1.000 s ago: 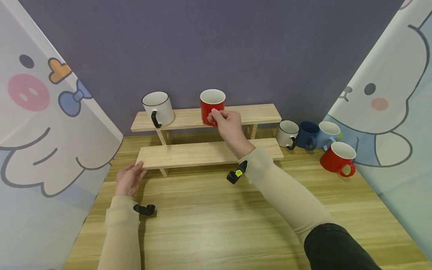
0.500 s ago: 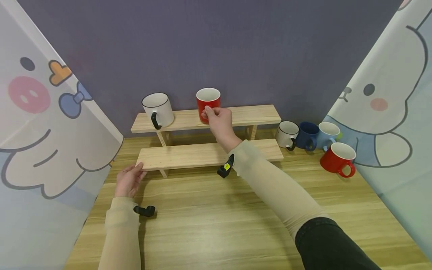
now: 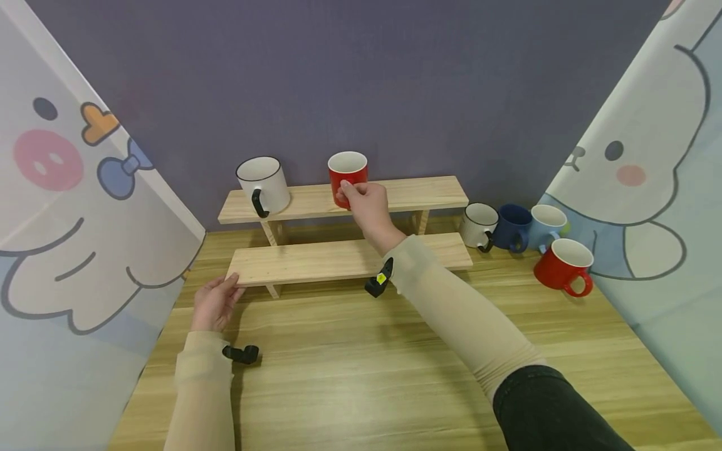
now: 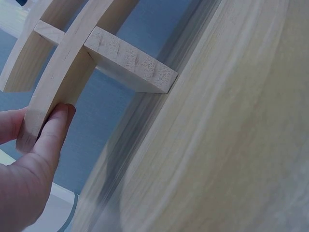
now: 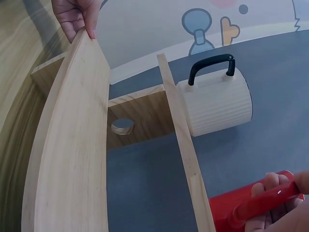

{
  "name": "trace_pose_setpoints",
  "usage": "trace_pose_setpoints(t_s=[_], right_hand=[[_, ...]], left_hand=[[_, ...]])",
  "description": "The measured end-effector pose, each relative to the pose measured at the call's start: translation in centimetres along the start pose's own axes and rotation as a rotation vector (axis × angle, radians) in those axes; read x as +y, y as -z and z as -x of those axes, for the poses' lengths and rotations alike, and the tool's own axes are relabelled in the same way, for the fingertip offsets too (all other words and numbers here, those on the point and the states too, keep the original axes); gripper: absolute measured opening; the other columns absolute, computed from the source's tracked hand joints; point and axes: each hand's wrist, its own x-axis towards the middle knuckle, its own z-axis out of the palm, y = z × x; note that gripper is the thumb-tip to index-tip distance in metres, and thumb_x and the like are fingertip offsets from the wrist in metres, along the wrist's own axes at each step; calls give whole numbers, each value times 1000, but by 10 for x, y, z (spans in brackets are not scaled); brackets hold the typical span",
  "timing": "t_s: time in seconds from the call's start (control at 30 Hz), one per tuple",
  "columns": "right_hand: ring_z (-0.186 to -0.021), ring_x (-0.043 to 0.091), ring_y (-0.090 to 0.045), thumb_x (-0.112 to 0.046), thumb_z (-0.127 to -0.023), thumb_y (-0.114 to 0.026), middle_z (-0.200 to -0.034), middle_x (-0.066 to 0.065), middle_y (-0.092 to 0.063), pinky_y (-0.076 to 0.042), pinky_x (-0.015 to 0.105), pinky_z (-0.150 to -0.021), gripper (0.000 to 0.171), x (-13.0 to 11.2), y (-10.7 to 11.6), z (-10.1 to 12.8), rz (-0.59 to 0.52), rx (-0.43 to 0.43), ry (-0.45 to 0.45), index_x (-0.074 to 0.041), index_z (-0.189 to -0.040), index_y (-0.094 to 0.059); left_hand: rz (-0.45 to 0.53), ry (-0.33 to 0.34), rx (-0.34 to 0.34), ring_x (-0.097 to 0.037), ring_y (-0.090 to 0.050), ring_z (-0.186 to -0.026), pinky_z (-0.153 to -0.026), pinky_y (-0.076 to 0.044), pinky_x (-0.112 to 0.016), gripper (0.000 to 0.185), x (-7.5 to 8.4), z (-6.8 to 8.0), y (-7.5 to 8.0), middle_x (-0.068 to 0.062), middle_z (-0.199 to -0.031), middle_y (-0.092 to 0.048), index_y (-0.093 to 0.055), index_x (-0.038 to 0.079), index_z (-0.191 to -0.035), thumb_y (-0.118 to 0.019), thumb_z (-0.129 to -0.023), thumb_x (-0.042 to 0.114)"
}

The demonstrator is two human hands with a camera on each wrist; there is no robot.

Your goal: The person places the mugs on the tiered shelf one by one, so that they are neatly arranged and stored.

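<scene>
The right hand is closed round the red mug just above the middle of the frame, fingers curled over its side and the thumb near the rim; the right wrist view shows the same fingers wrapped on the red wall at lower right. The mug stands upright on the upper shelf of a two-step wooden rack, or very close to it; whether its base fully rests there cannot be told. Holding it by the body rather than the handle probably keeps it level.

The left hand, at lower left of centre, pinches the left end of the lower shelf, thumb on top and fingers under the board's edge. In the left wrist view the thumb presses flat along that edge, a hold that looks meant to steady the rack.

Left of the red mug on the upper shelf stands a white mug with a black handle turned forward. On the worktop, to the right of the rack, a white mug, a dark blue one, a light blue one and a second red mug sit close together. Cartoon-printed curtains hang at both sides.
</scene>
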Motion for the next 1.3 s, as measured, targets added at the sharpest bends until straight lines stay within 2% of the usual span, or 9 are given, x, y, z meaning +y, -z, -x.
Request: trace_pose_setpoints(t_s=[0.17, 0.3, 0.53, 0.6, 0.7, 0.87, 0.97, 1.13, 1.3], right_hand=[[-96, 19, -68, -23, -102, -68, -96, 10, -74, -57, 34, -91, 27, 0, 3, 0, -10, -15, -8, 3, -105, -76], [-95, 18, -68, -26, -101, -70, -94, 9, -74, -58, 32, -86, 29, 2, 4, 0, 1, -14, -2, 2, -104, -77], [-102, 27, -65, -30, -99, -73, -101, 11, -72, -56, 41, -90, 34, 2, 7, 0, 56, -32, 2, 3, -104, -76], [-102, 27, -64, -33, -98, -74, -103, 9, -71, -56, 39, -88, 36, 2, 10, 1, 83, -39, -2, 2, -105, -76], [-102, 25, -64, -36, -97, -74, -106, 7, -70, -55, 37, -86, 37, 4, 16, 2, 96, -47, -15, 0, -106, -76], [-103, 24, -64, -36, -96, -74, -109, 6, -71, -54, 40, -91, 38, 8, 31, 5, 89, -55, -23, -2, -112, -75], [-106, 29, -64, -37, -96, -75, -110, 8, -71, -54, 42, -95, 41, 10, 42, 8, 78, -59, -9, -2, -116, -74], [-108, 35, -63, -35, -96, -74, -114, 17, -69, -54, 43, -95, 43, 11, 58, 18, 64, -85, 33, 0, -120, -71], [-101, 25, -63, -32, -97, -74, -114, 20, -69, -54, 36, -90, 39, 10, 75, 30, 59, -94, 36, -1, -119, -71]], left_hand=[[4, 2, -2, -12, -70, -93, -95, -52, -23, 72, 0, 0, 0, -9, -111, -59, -20, -10, -156, -63, -101, 4], [11, 5, -6, -13, -70, -93, -95, -52, -23, 72, 0, 0, 1, -8, -107, -62, -20, -9, -157, -64, -101, 4], [15, 9, -11, -13, -70, -91, -94, -53, -23, 73, 1, 0, 2, -7, -102, -64, -20, -8, -157, -64, -101, 4], [15, 5, -12, -13, -71, -91, -94, -53, -23, 72, 1, 0, 2, -6, -101, -65, -21, -9, -157, -64, -101, 4], [11, 0, -14, -13, -71, -92, -94, -53, -24, 72, 1, 1, 1, -6, -101, -65, -20, -9, -157, -64, -101, 4], [2, -5, -14, -13, -71, -91, -94, -53, -23, 71, 0, 0, 1, -6, -101, -64, -21, -10, -156, -64, -101, 5], [1, -3, -16, -13, -71, -92, -94, -52, -23, 72, 0, -1, 1, -6, -101, -65, -20, -9, -157, -63, -101, 5], [-4, 3, -7, -12, -70, -96, -95, -52, -23, 75, -2, -3, 2, -9, -116, -59, -17, -7, -158, -64, -101, 7], [-11, 0, -5, -12, -69, -99, -97, -51, -23, 76, -3, -5, 1, -17, -137, -46, -16, -7, -158, -64, -101, 8]])
